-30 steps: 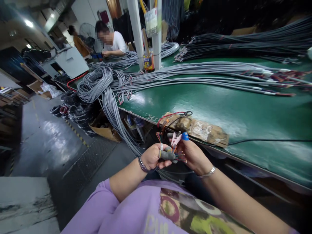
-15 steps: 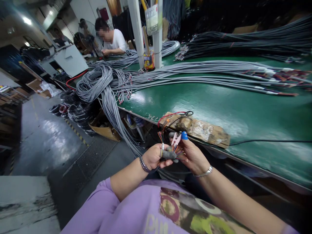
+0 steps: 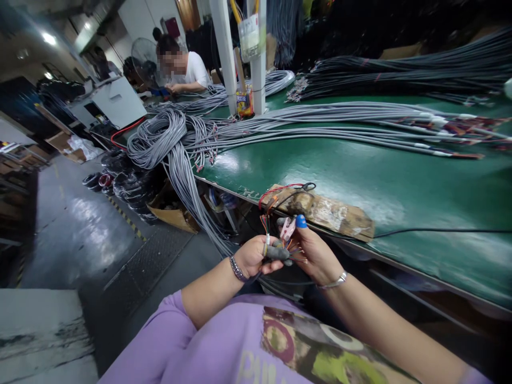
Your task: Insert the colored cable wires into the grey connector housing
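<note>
My left hand (image 3: pixel 254 256) is closed around a grey cable end whose coloured wires (image 3: pixel 264 223) fan upward; its thumb wears a grey finger cot. My right hand (image 3: pixel 316 253) faces it, pinching a small pink clip (image 3: pixel 286 228) between the fingers, one tipped with a blue cot. Several thin coloured wires spread between the two hands. Both hands hover just off the front edge of the green table (image 3: pixel 380 181), below a taped brown block (image 3: pixel 328 210) with red and black leads.
Long bundles of grey cables (image 3: pixel 320 120) lie across the table and spill over its left end toward the floor. White posts (image 3: pixel 256 58) stand at the back. A seated person in white (image 3: pixel 188 69) works at the far end. Cardboard boxes sit under the table.
Hardly anything differs. Both hands have risen very slightly while keeping the same hold on the wires and the clip.
</note>
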### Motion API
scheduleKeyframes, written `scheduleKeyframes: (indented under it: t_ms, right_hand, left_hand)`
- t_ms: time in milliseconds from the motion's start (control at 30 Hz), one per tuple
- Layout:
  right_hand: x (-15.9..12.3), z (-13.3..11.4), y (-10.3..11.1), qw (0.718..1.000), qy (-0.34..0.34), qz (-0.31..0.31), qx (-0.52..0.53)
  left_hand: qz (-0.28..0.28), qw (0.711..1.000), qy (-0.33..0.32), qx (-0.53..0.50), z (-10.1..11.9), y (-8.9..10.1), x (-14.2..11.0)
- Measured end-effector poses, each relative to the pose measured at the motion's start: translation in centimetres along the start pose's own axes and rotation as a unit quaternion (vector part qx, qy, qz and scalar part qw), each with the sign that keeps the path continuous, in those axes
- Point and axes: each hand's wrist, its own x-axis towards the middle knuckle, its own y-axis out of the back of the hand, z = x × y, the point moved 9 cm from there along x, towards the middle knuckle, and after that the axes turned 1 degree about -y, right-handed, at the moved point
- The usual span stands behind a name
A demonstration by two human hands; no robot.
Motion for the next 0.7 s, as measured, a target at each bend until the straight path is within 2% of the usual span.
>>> scheduleKeyframes:
  t_ms: [167,367,567,700]
  right_hand:
    - [-0.3,0.3,-0.2,0.999,-0.017,-0.009,0.026]
    - [-1.0,0.4,-0.3,0.997,-0.044,-0.035,0.059]
    - [-1.4,-0.5,0.1,1.000,-0.004,-0.018,0.004]
    - [-1.4,-1.2,1.1,0.996,0.060,0.013,-0.062]
  left_hand:
    - [0.010,1.000,0.003,0.006,-0.1,0.2,0.0]
    - [0.020,0.999,-0.014,0.022,-0.3,0.1,-1.4]
    - [0.068,0.992,-0.100,0.033,1.5,-0.2,-2.6]
    - [0.074,0.991,-0.105,0.025,2.0,-0.2,-2.3]
